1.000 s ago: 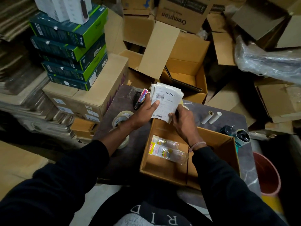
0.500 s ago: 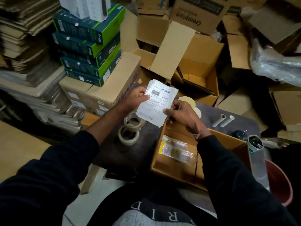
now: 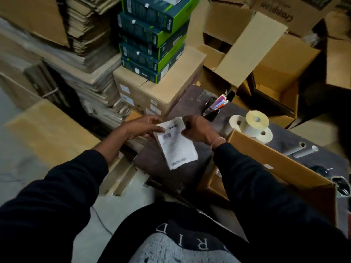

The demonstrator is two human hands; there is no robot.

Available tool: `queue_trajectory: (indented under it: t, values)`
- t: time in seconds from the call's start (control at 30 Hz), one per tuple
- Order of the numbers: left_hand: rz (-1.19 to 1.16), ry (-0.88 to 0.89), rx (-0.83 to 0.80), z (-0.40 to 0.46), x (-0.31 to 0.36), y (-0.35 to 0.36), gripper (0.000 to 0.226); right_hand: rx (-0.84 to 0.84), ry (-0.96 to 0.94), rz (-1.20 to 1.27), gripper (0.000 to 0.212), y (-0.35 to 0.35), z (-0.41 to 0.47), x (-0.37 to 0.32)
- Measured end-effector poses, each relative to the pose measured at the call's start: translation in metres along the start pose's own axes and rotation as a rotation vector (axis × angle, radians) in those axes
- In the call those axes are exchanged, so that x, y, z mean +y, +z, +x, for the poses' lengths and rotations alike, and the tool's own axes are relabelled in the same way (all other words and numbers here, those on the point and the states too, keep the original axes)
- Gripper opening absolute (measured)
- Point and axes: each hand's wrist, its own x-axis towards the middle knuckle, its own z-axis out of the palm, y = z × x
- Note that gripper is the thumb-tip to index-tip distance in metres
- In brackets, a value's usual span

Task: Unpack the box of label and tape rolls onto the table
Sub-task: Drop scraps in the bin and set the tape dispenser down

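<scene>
Both our hands hold one stack of labels [image 3: 175, 143] by its top edge, above the near left part of the table [image 3: 191, 103]. Our left hand [image 3: 141, 126] pinches the top left corner between thumb and fingers; our right hand [image 3: 197, 128] curls round the top right corner, so the stack hangs tilted, its lower end toward us. We judge the two-handed hold keeps the loose sheets square while we find a spot to lay them down.

Three label rolls [image 3: 250, 126] stand on the table just beyond the box [image 3: 275, 164], touching each other, out of the way of the unpacking. Two cores [image 3: 302, 150] lie further right.

Compared with half a second ago, the stack sits lower and more to the left, off the box and over the table's near corner. The view has swung left, so the tape rolls seen then are now hidden, and so is the packet in the box.
</scene>
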Motion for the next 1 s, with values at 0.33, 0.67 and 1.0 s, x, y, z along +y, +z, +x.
queue_trajectory:
  t: [0.33, 0.67, 1.0]
  values:
    - [-0.234, -0.199, 0.162, -0.013, -0.111, 0.02, 0.027, -0.223, -0.028, -0.333, 0.039, 0.088, 0.006, -0.022]
    - [0.202, -0.35, 0.151, 0.01, -0.116, 0.053, 0.027, -0.258, 0.043, -0.132, 0.034, 0.089, 0.002, 0.004]
    - [0.64, 0.001, 0.264, 0.028, -0.056, 0.039, 0.024, -0.132, 0.131, 0.005, 0.031, 0.049, 0.004, 0.019]
